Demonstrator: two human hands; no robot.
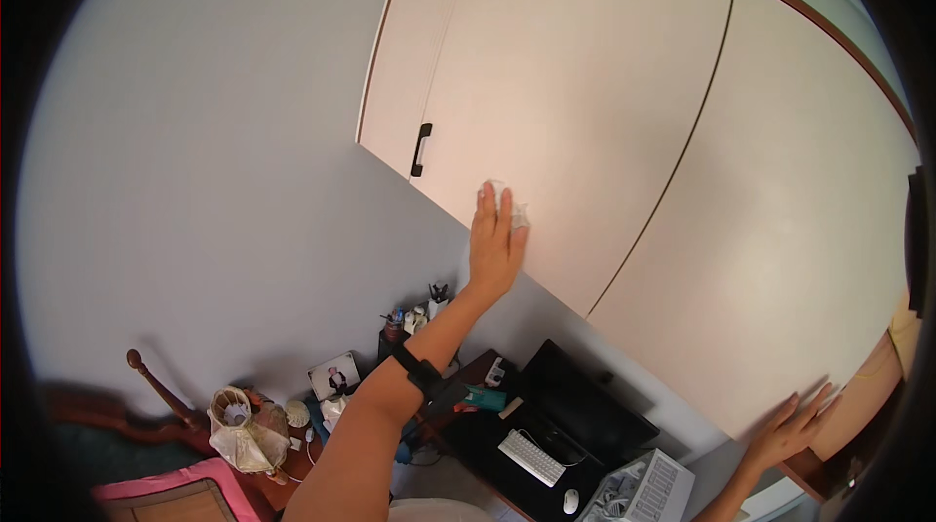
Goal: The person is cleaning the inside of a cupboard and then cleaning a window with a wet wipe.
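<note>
My left hand (499, 248) lies flat against a pale wall cabinet door (570, 98), close to its lower edge. Under its fingers is a thin, crumpled white cloth or wipe (519, 216), mostly hidden by the hand. A black handle (421, 150) is fixed to the door a little to the left of that hand. At the lower right, my right hand (790, 428) rests with spread fingers at the bottom corner of the neighbouring cabinet door (760, 229). I see nothing held in it.
Below stands a black desk with a monitor (585, 405), a white keyboard (531, 457), a mouse (571, 501) and a box (643, 489). A fabric-shaded lamp (248, 434) is by the wooden headboard (157, 425). At the right, another cabinet section (855, 420) shows its interior.
</note>
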